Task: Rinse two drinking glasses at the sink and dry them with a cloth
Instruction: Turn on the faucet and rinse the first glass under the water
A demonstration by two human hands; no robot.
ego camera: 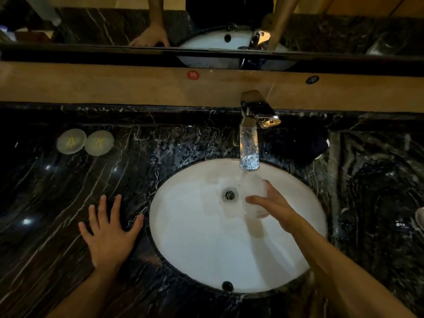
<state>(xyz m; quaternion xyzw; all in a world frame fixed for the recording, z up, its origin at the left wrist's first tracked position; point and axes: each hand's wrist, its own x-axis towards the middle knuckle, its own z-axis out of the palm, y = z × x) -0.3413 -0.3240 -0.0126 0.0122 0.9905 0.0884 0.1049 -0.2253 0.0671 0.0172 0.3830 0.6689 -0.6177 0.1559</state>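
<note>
My right hand (274,206) grips a clear drinking glass (253,187) inside the white oval sink (195,237), right of the drain (229,195). The glass sits under the chrome faucet (250,143), and water runs from the spout into it. My left hand (107,230) lies flat with fingers spread on the black marble counter (57,203), left of the basin, holding nothing. A dark cloth (317,145) lies behind the sink to the right of the faucet. At the far right edge shows a pale rim (420,218); I cannot tell what it is.
Two round pale coasters or lids (71,141) (99,143) sit on the counter at the back left. A tan ledge (114,86) and a mirror (206,24) run along the back wall. Water drops cover the counter around the faucet.
</note>
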